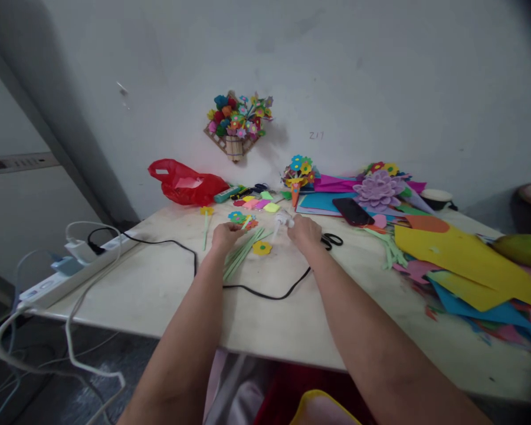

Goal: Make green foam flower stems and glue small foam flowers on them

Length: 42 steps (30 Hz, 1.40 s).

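My left hand [227, 237] is closed, its fingertips pinching the end of a short pale green foam strip [246, 222]. Small blue and orange foam flowers [236, 217] lie just beyond those fingers. My right hand [304, 232] is wrapped round a white glue gun [284, 219], whose grip is mostly hidden by the fingers. Between the hands, a yellow foam flower [262, 248] with a green centre rests on the table beside a bundle of pale green strips [243, 254]. A finished-looking yellow flower on a green stem [206, 227] lies to the left.
A black cord [265, 295] crosses the table from the power strip [75, 271] at left. Black-handled scissors [331, 239] lie by my right wrist. Coloured foam sheets [460, 254] and a phone [353, 211] are at right. A red plastic bag [188, 184] sits at the back left.
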Motion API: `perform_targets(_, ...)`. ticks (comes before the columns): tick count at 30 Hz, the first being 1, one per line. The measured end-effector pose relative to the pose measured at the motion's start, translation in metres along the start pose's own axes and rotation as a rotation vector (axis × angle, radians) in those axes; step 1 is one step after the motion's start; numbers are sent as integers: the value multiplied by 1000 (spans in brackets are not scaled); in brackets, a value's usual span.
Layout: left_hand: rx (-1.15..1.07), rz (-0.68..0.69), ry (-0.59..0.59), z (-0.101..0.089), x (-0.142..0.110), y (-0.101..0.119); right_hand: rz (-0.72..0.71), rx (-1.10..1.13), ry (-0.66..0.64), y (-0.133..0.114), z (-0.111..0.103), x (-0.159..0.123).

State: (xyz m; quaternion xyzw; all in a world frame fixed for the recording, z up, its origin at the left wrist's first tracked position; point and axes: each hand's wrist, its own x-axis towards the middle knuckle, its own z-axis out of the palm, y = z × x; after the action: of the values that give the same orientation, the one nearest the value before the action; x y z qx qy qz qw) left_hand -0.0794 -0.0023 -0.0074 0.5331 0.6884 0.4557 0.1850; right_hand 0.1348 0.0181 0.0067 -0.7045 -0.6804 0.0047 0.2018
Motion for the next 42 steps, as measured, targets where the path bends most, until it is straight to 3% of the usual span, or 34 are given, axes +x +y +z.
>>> perform_targets(3, 5, 16, -40, 2, 2, -1, 15, 177, -1, 1, 3, 5)
perform_targets(9, -73, 100, -169, 8, 0, 2, 91, 920, -238, -6, 12, 10)
perform_targets(13, -148, 135, -291, 11, -3, 6, 152, 1222, -268, -17, 8, 3)
perform_targets(23, -251, 171, -486, 15, -10, 15, 225, 1346, -266, -32, 7, -6)
perform_targets(28, -280, 252, -552, 12, -17, 23, 205, 1378, -279, -33, 11, -4)
perform_targets(42, -331, 197, -553, 19, -17, 16, 256, 1540, -446, -30, 14, -6)
